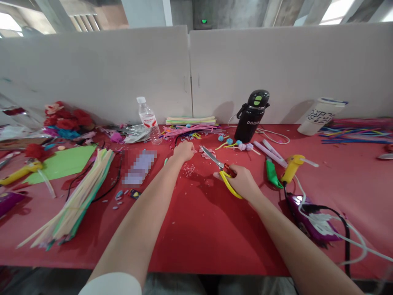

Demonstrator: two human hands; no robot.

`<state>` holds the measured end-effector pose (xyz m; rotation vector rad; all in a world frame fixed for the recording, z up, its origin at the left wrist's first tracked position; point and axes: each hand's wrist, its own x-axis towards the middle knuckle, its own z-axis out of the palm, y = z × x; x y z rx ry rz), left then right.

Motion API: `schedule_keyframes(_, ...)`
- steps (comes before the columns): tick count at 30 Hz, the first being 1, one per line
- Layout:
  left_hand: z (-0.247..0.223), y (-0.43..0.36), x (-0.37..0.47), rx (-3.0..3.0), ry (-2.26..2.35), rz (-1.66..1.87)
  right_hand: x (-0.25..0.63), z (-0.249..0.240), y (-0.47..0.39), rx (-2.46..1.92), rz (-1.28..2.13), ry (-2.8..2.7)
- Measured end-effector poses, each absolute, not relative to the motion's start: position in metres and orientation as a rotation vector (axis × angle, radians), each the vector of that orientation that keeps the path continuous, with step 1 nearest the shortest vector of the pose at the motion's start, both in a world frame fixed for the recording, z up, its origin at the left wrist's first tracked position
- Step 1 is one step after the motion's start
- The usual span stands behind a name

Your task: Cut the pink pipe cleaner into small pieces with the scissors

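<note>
My right hand (244, 182) grips a pair of scissors (213, 157) by yellow and red handles. The blades point up and left, slightly apart. Further left, my left hand (184, 151) is closed just above the table, its fingertips turned to the right; whatever they pinch is too small to make out. Small pink pieces (208, 153) lie between the hand and the blade tips. Fine pale clippings (188, 170) are scattered below my left hand. Behind the hands lie bundled pink pipe cleaners (190, 130) and small blue and lilac pompoms on stems (229, 141).
On the red table (190, 237) stand a plastic bottle (149, 121), a black flask (251, 116) and a white cup (321, 116). Pipe cleaners (76, 192) lie left. A yellow glue gun (292, 168) and corded purple power strip (310, 217) are at right. A partition (92, 73) closes the back.
</note>
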<state>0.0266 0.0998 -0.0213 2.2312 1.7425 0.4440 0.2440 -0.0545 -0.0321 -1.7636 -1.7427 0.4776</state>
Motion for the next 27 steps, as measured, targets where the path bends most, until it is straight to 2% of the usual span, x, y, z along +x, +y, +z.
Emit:
schedule_keyframes(8,-0.006,0.07,0.009,2.144,1.687,0.73,0.245,-0.034,-0.055,-1.765,0.475,-1.739)
schedule_keyframes(12,0.008,0.032,-0.002,1.944,1.315,1.008,0.243,-0.032,-0.057,-1.749,0.501,-1.766)
schedule_keyframes(19,0.01,-0.009,-0.007,1.77,1.142,1.069,0.239,-0.031,-0.059,-1.75,0.515,-1.831)
schedule_keyframes(27,0.011,-0.016,-0.003,1.736,1.211,1.068,0.24,-0.031,-0.06,-1.747,0.504,-1.841)
